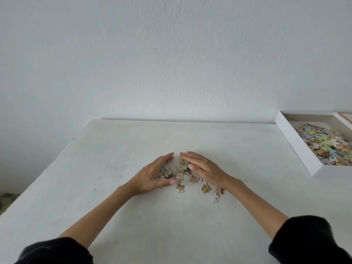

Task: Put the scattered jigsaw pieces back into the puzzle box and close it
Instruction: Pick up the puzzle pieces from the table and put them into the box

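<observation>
Head view, one frame. Item: white table (114, 149) set against a white wall (171, 54). Item: loose heap of jigsaw pieces (175, 171) on the table near its middle, with a few strays at the near edge of the heap, one brown (206, 188) and one pale (213, 197). Item: left hand (152, 174), fingers straight and together, set on edge at the left side of the heap, thumb lying along the near side; it holds nothing. Item: right hand (200, 165), fingers straight and together, palm turned down over the right side of the heap, resting on the pieces; it grips nothing. Fingertips of the two hands almost meet at the far side of the heap. Item: puzzle box (297, 143), white, open, at the right edge of the table, well apart from the heap, holding many coloured pieces (323, 143). Item: black sleeves (57, 250), pushed up both forearms.
</observation>
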Available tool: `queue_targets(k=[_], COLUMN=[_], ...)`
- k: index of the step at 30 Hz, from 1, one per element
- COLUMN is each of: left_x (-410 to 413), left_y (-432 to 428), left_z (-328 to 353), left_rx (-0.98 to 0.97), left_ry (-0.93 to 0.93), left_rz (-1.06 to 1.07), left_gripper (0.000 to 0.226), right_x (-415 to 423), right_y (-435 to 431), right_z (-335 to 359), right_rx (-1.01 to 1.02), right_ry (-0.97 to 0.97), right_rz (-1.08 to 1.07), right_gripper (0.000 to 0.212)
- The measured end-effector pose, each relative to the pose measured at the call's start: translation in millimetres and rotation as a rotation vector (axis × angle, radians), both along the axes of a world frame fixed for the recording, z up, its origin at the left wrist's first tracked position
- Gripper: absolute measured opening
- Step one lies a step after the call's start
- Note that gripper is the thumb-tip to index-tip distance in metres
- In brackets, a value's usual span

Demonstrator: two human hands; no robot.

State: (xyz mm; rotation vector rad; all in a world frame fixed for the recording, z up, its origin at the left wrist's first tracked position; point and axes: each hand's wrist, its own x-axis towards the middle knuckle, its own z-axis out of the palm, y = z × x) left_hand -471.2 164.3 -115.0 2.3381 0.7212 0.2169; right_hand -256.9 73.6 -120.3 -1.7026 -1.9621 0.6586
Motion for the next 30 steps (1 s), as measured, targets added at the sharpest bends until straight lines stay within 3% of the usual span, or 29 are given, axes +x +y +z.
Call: queue_targets(k=[4,7,10,14,16,19,24,30], left_x=[1,2,5,11,15,22,24,21], left_y=[-4,-7,-12,-11,-10,-10,-7,-4], left_z=[3,2,-1,-3,-3,-6,-11,-13], left_rx=[0.026,0.056,0.093,0.155,0.176,0.133,0.093,0.254], left_ry=[-0.018,-0.002,0.005,0.044,0.068,0.055,-0.108,-0.083], left_rz=[0.018,-0.007,-0.064,-0.113,-0.127,-0.117,-0.054,-0.051], left_gripper=[0.095,0.106,0.112,0.118,0.116,0.105,0.078,0.089], right_x=[0,4,17,24,18,10,6,9], right_y=[4,-8,-29,-52,-52,-43,-29,-28], right_z=[-4,-1,1,-1,-4,-7,-9,-10], right_rx=[0.008,0.001,0.037,-0.027,-0.048,-0.052,0.019,0.080], right_ry=[-0.071,0.037,0.027,-0.278,-0.398,-0.425,-0.284,-0.218], right_rz=[0.044,0.017,0.023,0.076,0.068,0.027,-0.030,0.025], right_gripper=[0.050,0.055,0.075,0.108,0.113,0.102,0.081,0.078])
